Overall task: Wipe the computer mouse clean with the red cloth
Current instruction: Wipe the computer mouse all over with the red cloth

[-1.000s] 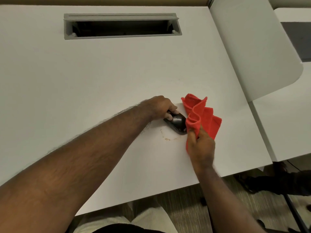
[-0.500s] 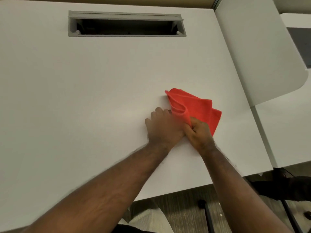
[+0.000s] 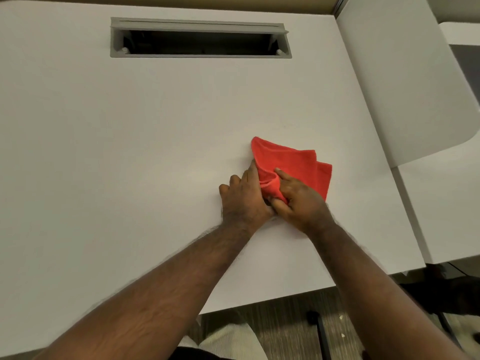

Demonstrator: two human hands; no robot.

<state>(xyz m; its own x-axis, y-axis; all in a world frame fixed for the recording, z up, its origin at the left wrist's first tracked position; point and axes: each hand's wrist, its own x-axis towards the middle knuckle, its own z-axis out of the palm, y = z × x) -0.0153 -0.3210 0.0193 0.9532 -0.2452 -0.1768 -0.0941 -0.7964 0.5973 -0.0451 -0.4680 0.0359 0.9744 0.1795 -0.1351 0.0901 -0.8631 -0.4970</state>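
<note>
The red cloth (image 3: 296, 165) lies bunched on the white desk (image 3: 130, 152), right of centre. My right hand (image 3: 298, 201) presses down on its near part, with the index finger stretched over a fold. My left hand (image 3: 244, 196) is cupped right beside it, fingers curled against the cloth's left edge. The dark computer mouse is hidden under my hands and the cloth; I cannot tell which hand holds it.
A grey cable slot (image 3: 200, 38) is cut into the desk at the back. A white divider panel (image 3: 405, 81) rises on the right, with another desk (image 3: 446, 211) beyond it. The desk's front edge runs just behind my forearms; floor and a dark chair base show below.
One second ago the mouse was visible under my left hand and the cloth hung lifted. The cloth has since come down over the mouse and both hands have closed together on it.
</note>
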